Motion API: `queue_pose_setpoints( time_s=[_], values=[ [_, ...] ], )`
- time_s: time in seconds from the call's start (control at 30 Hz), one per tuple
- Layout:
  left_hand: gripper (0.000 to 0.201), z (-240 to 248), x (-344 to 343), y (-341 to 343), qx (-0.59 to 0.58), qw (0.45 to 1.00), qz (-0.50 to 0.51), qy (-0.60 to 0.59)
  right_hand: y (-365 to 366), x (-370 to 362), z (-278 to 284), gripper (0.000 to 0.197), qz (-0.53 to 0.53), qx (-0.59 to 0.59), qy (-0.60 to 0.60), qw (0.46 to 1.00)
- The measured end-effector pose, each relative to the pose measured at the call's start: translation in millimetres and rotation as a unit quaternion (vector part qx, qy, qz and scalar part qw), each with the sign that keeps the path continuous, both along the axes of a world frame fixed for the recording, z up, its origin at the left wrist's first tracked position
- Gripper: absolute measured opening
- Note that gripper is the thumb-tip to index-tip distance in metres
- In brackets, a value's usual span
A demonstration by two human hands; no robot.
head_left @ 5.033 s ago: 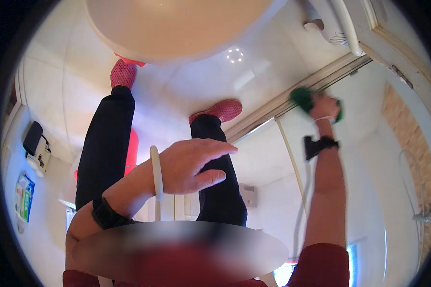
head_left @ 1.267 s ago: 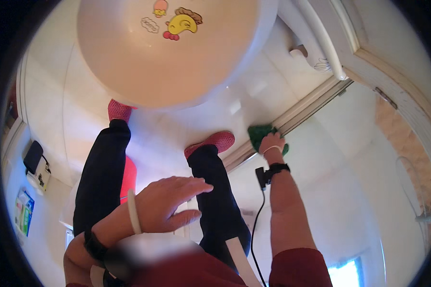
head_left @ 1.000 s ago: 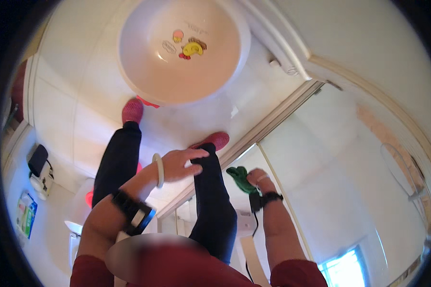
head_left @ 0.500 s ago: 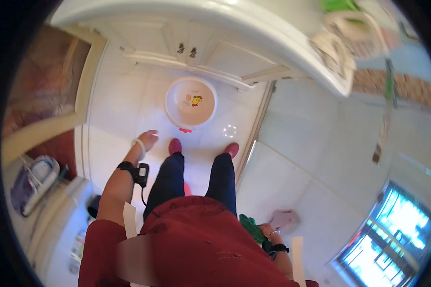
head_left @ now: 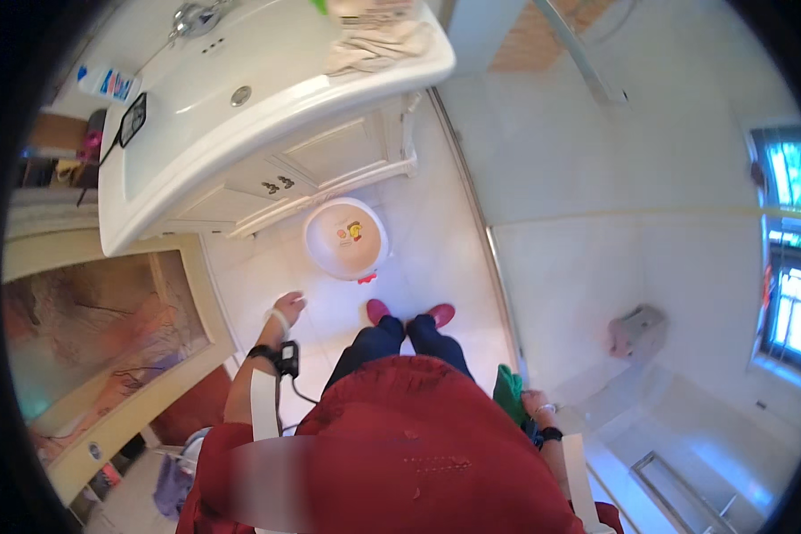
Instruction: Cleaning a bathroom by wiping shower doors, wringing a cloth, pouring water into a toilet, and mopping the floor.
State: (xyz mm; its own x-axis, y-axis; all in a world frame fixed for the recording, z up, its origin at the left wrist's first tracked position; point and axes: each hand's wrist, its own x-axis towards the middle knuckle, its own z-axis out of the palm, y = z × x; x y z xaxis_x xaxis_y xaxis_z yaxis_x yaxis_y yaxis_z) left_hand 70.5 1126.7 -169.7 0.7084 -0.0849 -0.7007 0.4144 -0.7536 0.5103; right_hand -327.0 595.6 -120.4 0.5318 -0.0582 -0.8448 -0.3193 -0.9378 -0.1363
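I stand upright on a white tiled floor in red shoes [head_left: 408, 312]. My right hand [head_left: 532, 406] hangs at my side, closed on a green cloth [head_left: 507, 394]. My left hand [head_left: 288, 307] hangs free on the other side with fingers loosely apart and holds nothing; a white band and a black wrist device sit on that forearm. A white plastic basin [head_left: 345, 238] with a small coloured picture inside stands on the floor in front of my feet.
A white washbasin [head_left: 240, 107] on a white cabinet [head_left: 329, 165] stands ahead, with a beige towel [head_left: 374, 40] on its rim. A glass shower screen rail [head_left: 485, 240] runs along my right. A grey cloth [head_left: 636, 325] lies on the shower floor. A window [head_left: 788, 240] is far right.
I have risen from a low bend to standing, so the view pulled away from the floor. My right hand with the green cloth left the shower rail and dropped to my side.
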Motion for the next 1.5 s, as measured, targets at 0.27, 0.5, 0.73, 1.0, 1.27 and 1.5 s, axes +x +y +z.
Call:
queue_pose_setpoints(
  time_s=[0.27, 0.5, 0.73, 1.0, 1.27, 1.5],
  values=[
    [0.038, 76.8, 67.2, -175.8, -0.077, 0.973, -0.216, -0.002, 22.8, -43.2, -1.6, 0.032, -0.413, 0.024, 0.039, 0.910],
    [0.037, 70.9, 100.3, -211.4, -0.025, 0.925, -0.379, -0.021, 126.1, -146.3, -27.7, 0.033, -0.499, 0.004, 0.022, 0.866],
    [0.037, 34.1, 159.8, -198.1, -0.001, 0.893, -0.444, 0.068, 281.4, -124.9, -0.2, 0.037, -0.730, -0.039, 0.022, 0.682],
    [0.037, 10.9, 217.0, -193.7, 0.075, 0.885, -0.450, 0.096, 379.8, -123.2, 5.0, 0.034, -0.845, -0.355, -0.149, 0.372],
    [0.037, 0.5, 186.7, -211.1, -0.015, 0.848, -0.520, 0.097, 399.7, -112.9, -11.2, 0.034, -0.878, -0.252, -0.095, 0.396],
    [0.038, 11.3, 149.6, -218.1, 0.017, 0.823, -0.565, 0.062, 460.6, -82.1, -31.7, 0.032, -0.894, -0.096, -0.097, 0.427]
  ],
)
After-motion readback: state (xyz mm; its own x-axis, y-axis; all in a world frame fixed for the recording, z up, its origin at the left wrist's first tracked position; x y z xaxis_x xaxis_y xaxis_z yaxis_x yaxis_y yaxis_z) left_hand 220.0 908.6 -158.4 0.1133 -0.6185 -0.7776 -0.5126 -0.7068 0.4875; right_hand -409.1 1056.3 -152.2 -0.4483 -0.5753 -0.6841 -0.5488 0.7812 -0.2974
